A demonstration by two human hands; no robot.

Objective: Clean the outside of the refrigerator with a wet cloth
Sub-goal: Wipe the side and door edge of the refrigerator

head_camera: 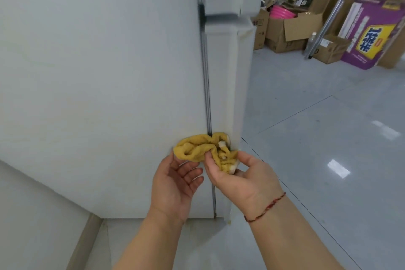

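The white refrigerator (105, 68) fills the left and middle of the view; I see its broad side panel and, to the right of a grey seal strip, the door edges. A crumpled yellow cloth (197, 149) is bunched in front of the lower door edge. My right hand (238, 175) pinches the cloth's right part between thumb and fingers. My left hand (175, 182) is palm-up under the cloth's left end, fingers relaxed and slightly curled, touching it at the fingertips.
Grey tiled floor (317, 138) spreads to the right. At the back right stand cardboard boxes (285, 30), a purple printed box (372, 35), a pink object and a leaning metal pole (335, 9). A white wall with a skirting board lies at the lower left.
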